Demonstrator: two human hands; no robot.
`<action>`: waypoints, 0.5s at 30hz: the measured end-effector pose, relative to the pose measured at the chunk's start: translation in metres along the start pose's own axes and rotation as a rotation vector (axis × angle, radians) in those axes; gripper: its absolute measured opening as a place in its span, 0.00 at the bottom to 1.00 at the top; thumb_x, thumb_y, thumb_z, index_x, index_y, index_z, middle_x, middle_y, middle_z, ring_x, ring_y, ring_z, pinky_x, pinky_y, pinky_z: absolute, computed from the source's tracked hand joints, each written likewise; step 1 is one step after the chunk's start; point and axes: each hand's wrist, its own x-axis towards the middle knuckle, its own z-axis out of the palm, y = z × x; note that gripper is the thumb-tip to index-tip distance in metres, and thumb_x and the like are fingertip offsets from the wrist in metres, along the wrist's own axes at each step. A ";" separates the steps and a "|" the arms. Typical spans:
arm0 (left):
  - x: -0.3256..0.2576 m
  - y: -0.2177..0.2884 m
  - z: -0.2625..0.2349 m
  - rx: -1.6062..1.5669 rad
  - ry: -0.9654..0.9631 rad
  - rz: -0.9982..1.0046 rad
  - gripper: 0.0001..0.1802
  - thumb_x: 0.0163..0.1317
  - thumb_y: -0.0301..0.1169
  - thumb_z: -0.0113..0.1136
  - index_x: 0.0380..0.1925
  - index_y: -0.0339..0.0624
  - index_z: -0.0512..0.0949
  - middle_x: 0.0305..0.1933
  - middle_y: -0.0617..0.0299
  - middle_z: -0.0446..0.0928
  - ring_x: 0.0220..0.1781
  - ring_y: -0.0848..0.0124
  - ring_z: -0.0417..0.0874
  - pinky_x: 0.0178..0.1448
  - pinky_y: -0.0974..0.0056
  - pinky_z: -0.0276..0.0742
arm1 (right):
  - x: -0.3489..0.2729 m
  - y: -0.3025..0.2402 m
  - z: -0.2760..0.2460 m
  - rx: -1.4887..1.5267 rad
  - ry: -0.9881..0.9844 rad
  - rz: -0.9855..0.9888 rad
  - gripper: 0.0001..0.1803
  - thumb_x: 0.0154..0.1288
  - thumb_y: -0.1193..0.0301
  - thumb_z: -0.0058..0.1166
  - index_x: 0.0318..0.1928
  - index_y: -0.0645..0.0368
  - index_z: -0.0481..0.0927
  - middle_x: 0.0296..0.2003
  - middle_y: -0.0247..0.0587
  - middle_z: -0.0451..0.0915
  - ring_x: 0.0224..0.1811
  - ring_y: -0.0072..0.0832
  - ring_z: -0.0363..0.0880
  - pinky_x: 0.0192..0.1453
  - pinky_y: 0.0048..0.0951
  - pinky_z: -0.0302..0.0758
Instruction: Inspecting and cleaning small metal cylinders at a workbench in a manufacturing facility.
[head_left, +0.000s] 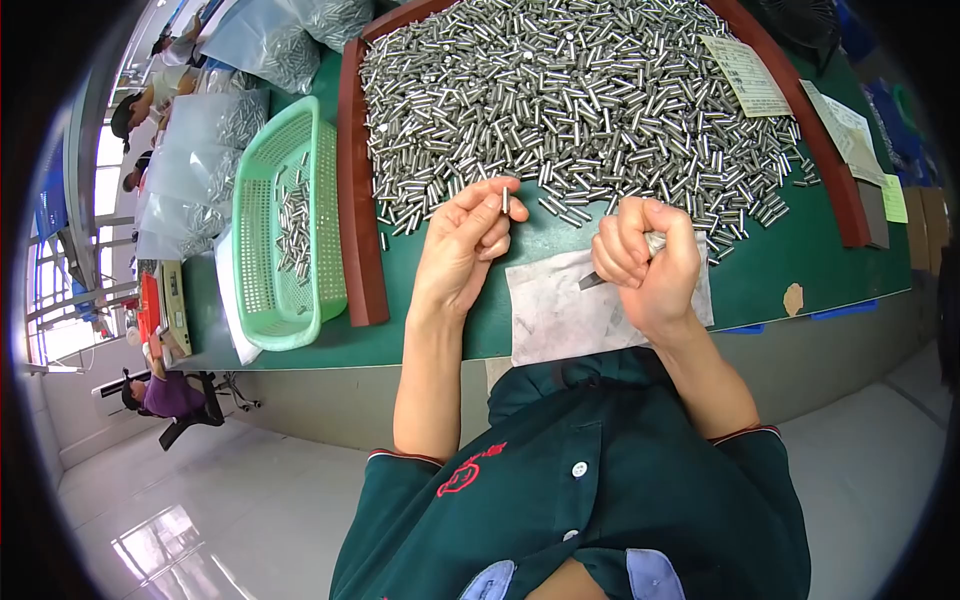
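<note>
Where left thumb and forefinger meet at frame centre, a single steel pin (505, 200) pinched upright, tip raised clear of the mat, probably so its surface can be looked over against the green. Left hand (462, 245) otherwise loosely curled, remaining fingers folded narrow under the pin, wrist resting near the table edge. Just right of it, right hand (648, 265) closed in a tight fist around a slim dark-tipped tool (592, 281), point poking out leftward from under the knuckles; something pale also gripped in the fist, kind not clear. Fist held over a grey cloth (560, 320) spread at lower centre, seemingly laid there as a working pad close to the body. Directly above both hands, filling the upper middle, a big heap of pins (570, 100), kept within easy reach and hemmed by a red-brown rim (352, 200) that stops them rolling off. Left of that rim, a green basket (290, 230) with a thin scatter of pins inside, placed by the left hand for easy dropping, by the look of it. Upper left: clear bags (210, 150) of more pins. Upper right: paper slips (745, 75) lying on the pile's edge and mat. Far left: other people seated at a long bench
</note>
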 end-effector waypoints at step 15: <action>0.007 0.001 0.008 0.902 0.476 0.397 0.08 0.53 0.30 0.58 0.20 0.36 0.74 0.12 0.71 0.60 0.15 0.83 0.56 0.19 0.75 0.51 | 0.000 0.001 0.001 -0.014 -0.001 -0.001 0.18 0.59 0.66 0.27 0.12 0.55 0.55 0.07 0.27 0.53 0.09 0.14 0.44 0.14 0.18 0.44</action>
